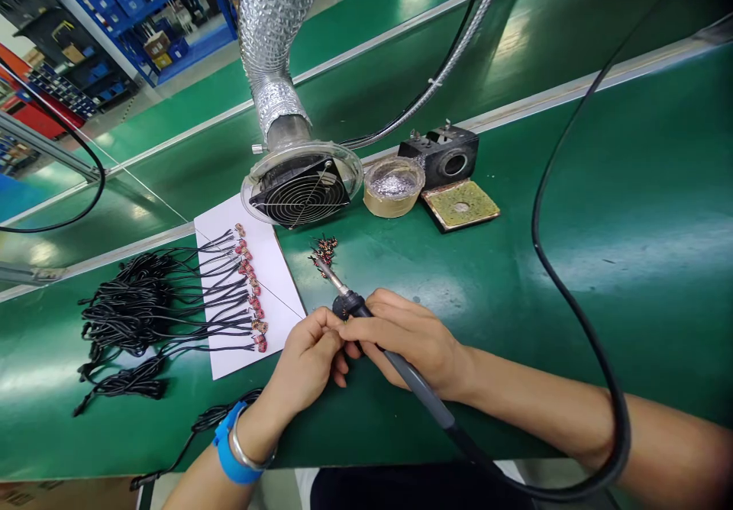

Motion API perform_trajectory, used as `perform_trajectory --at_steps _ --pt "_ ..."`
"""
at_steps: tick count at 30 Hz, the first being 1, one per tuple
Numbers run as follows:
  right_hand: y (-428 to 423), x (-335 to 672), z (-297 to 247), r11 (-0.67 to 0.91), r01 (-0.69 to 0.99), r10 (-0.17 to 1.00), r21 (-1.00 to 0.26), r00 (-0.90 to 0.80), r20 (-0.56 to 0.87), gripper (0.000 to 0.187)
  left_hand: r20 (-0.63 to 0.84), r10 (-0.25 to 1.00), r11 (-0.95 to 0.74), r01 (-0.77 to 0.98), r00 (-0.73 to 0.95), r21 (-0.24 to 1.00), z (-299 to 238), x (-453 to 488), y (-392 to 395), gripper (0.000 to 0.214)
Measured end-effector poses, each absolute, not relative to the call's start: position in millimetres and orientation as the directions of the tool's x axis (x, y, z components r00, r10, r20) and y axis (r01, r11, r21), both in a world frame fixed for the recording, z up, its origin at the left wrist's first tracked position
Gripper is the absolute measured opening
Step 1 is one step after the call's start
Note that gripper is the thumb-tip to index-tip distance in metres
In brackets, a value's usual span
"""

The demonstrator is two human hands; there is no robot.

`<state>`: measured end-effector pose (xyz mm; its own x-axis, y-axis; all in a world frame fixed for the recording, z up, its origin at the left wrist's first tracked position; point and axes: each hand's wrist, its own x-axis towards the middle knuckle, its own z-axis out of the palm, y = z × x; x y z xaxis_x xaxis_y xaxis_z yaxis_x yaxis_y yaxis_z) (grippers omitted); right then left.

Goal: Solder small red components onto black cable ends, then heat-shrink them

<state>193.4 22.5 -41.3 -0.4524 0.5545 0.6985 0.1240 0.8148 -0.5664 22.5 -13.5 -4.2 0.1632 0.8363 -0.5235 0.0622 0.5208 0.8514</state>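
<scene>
My right hand [409, 338] is wrapped round the grey handle of a soldering iron [366, 319], whose metal tip points up-left toward a small heap of dark red-and-black parts [324, 250] on the green mat. My left hand [306, 365] is closed in a pinch against the iron's black collar; what its fingertips hold is too small to see. It wears a blue band and a metal bangle at the wrist. The iron's black cable [573, 296] loops off to the right.
A white sheet [275, 281] carries a row of small red parts with black leads [166, 304] trailing left. Behind stand a fume fan [301, 185] on a foil duct, a solder pot [394, 184], a black iron stand [443, 155] and a sponge tray [461, 204].
</scene>
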Motion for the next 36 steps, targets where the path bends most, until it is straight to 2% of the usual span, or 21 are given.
perform_trajectory --at_steps 4,7,9,12,14,23,36 --pt "29 196 -44 0.814 0.146 0.554 -0.562 -0.482 0.679 0.023 -0.536 0.822 0.541 0.033 0.192 0.841 -7 19 -10 0.032" --pt "34 201 -33 0.799 0.185 0.590 -0.573 -0.426 0.685 0.022 -0.504 0.861 0.505 0.007 0.068 0.863 -10 23 -9 0.034" --pt "35 208 -20 0.752 0.194 0.654 -0.630 -0.342 0.675 0.022 -0.481 0.877 0.481 0.004 -0.017 0.877 -12 28 -10 0.035" --pt "28 223 -1 0.595 0.207 0.803 -0.777 -0.200 0.562 0.030 -0.462 0.883 0.465 0.034 -0.081 0.884 -13 35 -12 0.035" --pt "21 232 5 0.524 0.208 0.851 -0.826 -0.162 0.499 0.035 -0.455 0.884 0.463 0.065 -0.107 0.884 -14 39 -13 0.035" --pt "-2 247 -18 0.462 0.182 0.883 -0.868 -0.191 0.429 0.026 -0.415 0.902 0.430 0.161 -0.117 0.889 -14 43 -16 0.031" --pt "-3 242 -21 0.438 0.134 0.887 -0.889 -0.223 0.403 0.025 -0.406 0.907 0.420 0.168 -0.108 0.892 -16 43 -16 0.029"
